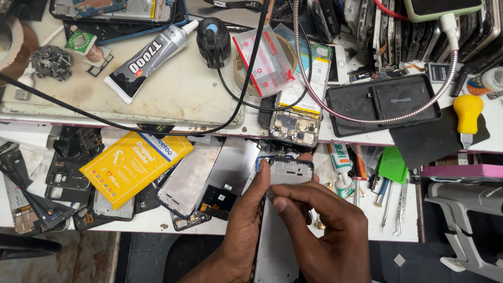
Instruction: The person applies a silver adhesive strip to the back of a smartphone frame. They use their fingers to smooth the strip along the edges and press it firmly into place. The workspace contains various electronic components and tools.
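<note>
A head-mounted view looks down on a cluttered phone repair bench; near the bottom centre, two bare hands work on a phone display frame (285, 209), a long silvery panel with a dark rim, held upright in front of the lower shelf (146, 222); the left hand (246, 220) wraps around the frame's left edge, fingers closed on it, the thumb lying up along the side towards the top corner; the right hand (319, 220) rests across the frame's face from the right, its fingers curled with the fingertips pressed to the panel just below the top edge, whether it pinches anything small cannot be told; just above the frame, an opened phone (294, 124) with exposed circuit board and battery lies on the upper worktop (173, 99); to the left, on the lower shelf, a yellow packet (133, 165) lies over loose frames and screens; a black and white glue tube (149, 58) lies on the upper worktop, well apart from the hands; a yellow-handled tool (467, 116) sits at the right edge; tweezers (401, 202) and a green pry card (393, 165) lie to the right of the hands.
</note>
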